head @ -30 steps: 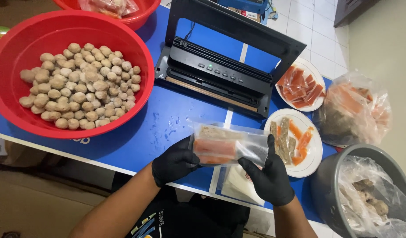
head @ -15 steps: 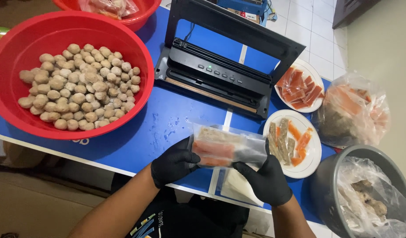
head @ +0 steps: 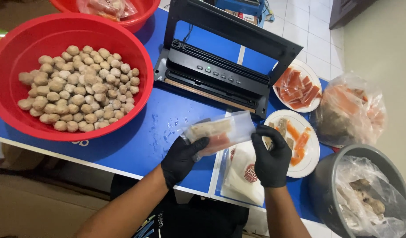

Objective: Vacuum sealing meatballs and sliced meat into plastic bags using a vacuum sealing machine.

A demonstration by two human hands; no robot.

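Meatballs [head: 75, 88] fill the red basin [head: 17, 119] at left. Above the blue tabletop [head: 141, 141], the gloved left hand [head: 183, 158] pinches a clear filled pouch [head: 218, 131]; the right hand [head: 271, 156] closes on its open end. It looks light, soft and slippery, best held by the edges.

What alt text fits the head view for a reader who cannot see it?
Two black-gloved hands, left hand and right hand, hold a clear plastic pouch of food pieces above a blue table. In front stands an open black vacuum sealer; left of it, a red plastic basin of beige meatballs.
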